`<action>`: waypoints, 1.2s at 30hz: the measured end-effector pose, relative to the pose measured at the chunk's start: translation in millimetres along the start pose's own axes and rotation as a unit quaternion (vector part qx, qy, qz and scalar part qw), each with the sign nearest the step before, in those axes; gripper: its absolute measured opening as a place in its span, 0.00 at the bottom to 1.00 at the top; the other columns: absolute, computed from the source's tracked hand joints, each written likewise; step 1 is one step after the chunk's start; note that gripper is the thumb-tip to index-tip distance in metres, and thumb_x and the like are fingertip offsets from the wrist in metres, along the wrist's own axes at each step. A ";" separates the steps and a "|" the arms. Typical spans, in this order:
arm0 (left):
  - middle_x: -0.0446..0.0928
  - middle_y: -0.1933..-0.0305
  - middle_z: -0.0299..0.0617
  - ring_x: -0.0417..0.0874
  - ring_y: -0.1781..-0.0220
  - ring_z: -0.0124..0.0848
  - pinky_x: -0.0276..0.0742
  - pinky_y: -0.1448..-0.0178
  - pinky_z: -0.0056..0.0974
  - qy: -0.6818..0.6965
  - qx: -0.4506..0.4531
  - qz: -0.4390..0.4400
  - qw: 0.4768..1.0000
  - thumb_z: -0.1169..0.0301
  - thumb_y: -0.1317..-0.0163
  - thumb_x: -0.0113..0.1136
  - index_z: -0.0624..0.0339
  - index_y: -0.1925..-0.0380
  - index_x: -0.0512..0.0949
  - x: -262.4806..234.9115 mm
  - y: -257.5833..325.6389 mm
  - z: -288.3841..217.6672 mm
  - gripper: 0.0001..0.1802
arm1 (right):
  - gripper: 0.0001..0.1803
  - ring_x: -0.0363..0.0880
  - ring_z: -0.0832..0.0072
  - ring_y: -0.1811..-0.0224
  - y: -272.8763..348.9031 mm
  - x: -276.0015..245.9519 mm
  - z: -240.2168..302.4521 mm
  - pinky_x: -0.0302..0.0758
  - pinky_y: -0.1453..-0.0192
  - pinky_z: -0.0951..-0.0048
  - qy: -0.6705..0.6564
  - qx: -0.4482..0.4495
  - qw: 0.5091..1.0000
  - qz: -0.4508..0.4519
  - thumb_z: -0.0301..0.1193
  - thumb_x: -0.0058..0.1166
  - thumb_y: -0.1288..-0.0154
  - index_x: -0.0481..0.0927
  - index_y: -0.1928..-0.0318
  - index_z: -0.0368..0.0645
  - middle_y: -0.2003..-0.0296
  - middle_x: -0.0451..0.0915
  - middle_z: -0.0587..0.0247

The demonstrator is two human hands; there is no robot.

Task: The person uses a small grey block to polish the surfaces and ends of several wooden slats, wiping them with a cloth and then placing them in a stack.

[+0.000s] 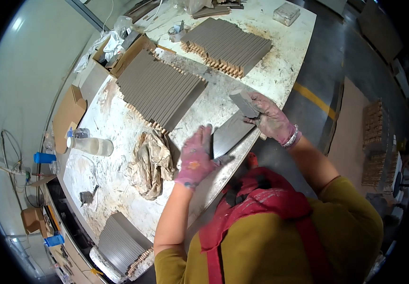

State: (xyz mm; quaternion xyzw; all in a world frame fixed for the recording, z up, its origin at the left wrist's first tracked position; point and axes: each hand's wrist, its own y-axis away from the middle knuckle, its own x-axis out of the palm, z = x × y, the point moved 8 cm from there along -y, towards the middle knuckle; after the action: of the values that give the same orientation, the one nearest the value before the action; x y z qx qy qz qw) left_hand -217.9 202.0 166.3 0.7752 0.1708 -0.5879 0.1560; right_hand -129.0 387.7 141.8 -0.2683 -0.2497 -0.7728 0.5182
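Observation:
Both my hands wear pink gloves smeared with grey. My left hand [195,160] is at the left end of a smooth grey board [233,134], its fingers on the far side and its thumb on the near side. The board lies along the table's near edge. Closed round a grey rectangular block [245,103], my right hand [274,119] is just above the board's right end; whether the block touches the board I cannot tell. Crumpled, stained brown paper [151,163] lies left of my left hand.
On the white, stained table [114,189] lie several rows of grey strips [159,90] with pale wooden ends. More strips [228,45] lie farther back, others [121,241] near left. A cloudy plastic bottle [91,146] lies at left, by a cardboard box [131,54]. A wrapped block [286,14] sits far right.

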 end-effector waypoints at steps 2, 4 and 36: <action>0.62 0.30 0.60 0.63 0.28 0.56 0.59 0.27 0.54 -0.004 -0.010 -0.086 0.996 0.36 0.46 0.61 0.66 0.32 0.62 -29.3 -16.2 18.6 0.53 | 0.21 0.76 0.77 0.47 -9.5 -3.0 9.5 0.76 0.44 0.62 0.030 -0.003 0.999 0.009 0.37 0.53 0.29 0.72 0.39 0.47 0.47 0.77 0.69; 0.58 0.27 0.58 0.58 0.26 0.55 0.50 0.24 0.55 -0.075 -0.030 -0.150 0.985 0.40 0.44 0.61 0.64 0.32 0.63 -32.9 -30.7 46.1 0.49 | 0.19 0.76 0.77 0.48 -21.3 -15.2 19.0 0.76 0.45 0.62 0.068 0.012 0.996 -0.050 0.37 0.53 0.29 0.73 0.41 0.46 0.49 0.77 0.69; 0.72 0.38 0.54 0.74 0.39 0.53 0.71 0.36 0.48 0.040 -0.147 -0.045 0.987 0.59 0.46 0.65 0.61 0.36 0.69 9.8 -69.8 71.7 0.37 | 0.21 0.79 0.49 0.54 -113.1 -7.6 -5.0 0.77 0.46 0.60 0.712 -0.003 0.672 0.205 0.39 0.59 0.36 0.76 0.46 0.43 0.53 0.76 0.46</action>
State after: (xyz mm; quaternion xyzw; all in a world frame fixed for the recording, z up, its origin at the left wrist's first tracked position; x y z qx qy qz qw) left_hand -308.3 233.3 135.4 0.7584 0.2961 -0.5309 0.2351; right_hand -233.0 427.7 120.9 0.3169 0.2580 -0.6051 0.6833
